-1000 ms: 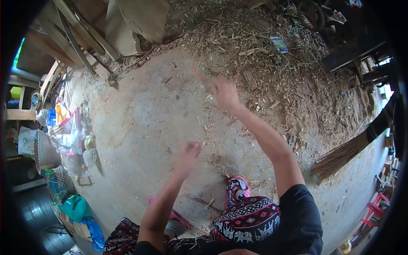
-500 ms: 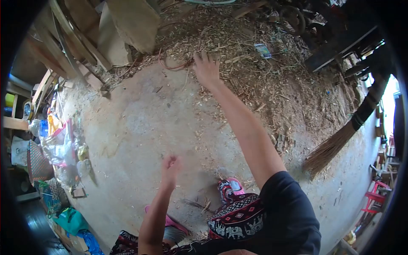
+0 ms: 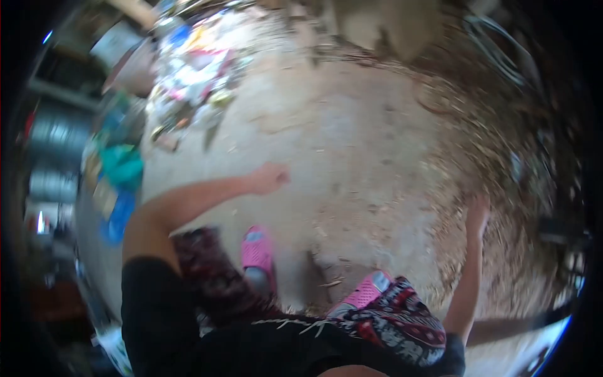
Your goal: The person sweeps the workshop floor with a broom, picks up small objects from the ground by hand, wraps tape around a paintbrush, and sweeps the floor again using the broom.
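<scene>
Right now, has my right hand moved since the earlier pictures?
Yes. Your right hand is now farther from the big tan board than half a second ago, having come back toward your body.

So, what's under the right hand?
Blurred, wood-like scraps show around the right hand; whatever lies directly beneath it is hidden by the hand itself.

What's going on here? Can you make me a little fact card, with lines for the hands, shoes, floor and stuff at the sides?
Left hand: curled fingers, above the floor; too blurry to see if it holds anything
Right hand: out over the wood scraps; grip unclear
Shoes: pink, with holes
Trousers: patterned
Floor: bare in the middle, scraps on the right
Picture's left side: green bundle, blue bundle
Picture sharpness: blurry
</scene>
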`<state>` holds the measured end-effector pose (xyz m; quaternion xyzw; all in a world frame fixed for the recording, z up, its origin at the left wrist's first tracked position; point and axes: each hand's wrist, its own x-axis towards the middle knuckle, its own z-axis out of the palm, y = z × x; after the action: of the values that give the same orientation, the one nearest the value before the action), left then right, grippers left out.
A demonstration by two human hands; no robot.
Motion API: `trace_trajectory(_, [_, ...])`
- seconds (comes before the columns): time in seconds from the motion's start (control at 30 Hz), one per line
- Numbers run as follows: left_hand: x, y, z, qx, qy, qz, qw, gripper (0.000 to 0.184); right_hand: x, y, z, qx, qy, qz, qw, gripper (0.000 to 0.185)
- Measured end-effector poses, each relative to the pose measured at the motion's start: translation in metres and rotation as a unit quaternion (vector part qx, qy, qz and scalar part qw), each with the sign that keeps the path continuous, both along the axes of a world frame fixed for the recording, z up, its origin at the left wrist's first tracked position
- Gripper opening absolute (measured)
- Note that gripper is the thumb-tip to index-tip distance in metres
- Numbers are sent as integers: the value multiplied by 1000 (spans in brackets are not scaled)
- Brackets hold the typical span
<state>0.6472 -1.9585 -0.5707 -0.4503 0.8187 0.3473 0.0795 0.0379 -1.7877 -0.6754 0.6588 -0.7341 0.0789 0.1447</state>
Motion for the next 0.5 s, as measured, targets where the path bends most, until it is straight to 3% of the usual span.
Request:
trace_trajectory(0.03, [20,-2,7,13,16,19,1000,18,38,0,21,-66,-245,-50,966,15])
trace_trajectory(0.07, [33,-4,17,3,12,41,999,18,64,2,32,-59,-276,-50,958,15])
trace_trajectory(0.13, [48,1,35,68,-22,189,979,19,97,13,45,-38,-319,-29,947,20])
trace_trajectory(0.17, [65,3,27,62,-18,199,978,19,113,16,46,-28,-331,-6,943,22])
trace_trajectory(0.23, [111,-3,-13,136,161,422,882,18,142,23,54,53,-335,3,941,22])
trace_trajectory(0.27, [129,-3,-25,132,168,426,879,18,155,28,57,65,-327,16,943,21])
trace_trajectory(0.33, [164,-4,-51,145,326,619,700,11,171,36,67,112,-298,44,947,19])
trace_trajectory(0.37, [187,-10,-71,145,335,620,694,11,175,40,73,147,-278,59,947,19])
trace_trajectory(0.43, [236,-26,-100,129,356,762,526,9,181,46,86,153,-271,72,948,18])
trace_trajectory(0.47, [260,-37,-96,130,361,763,520,9,184,48,89,161,-273,78,945,17])
trace_trajectory(0.5, [285,-56,-86,110,449,760,457,9,186,49,90,159,-268,83,947,17])
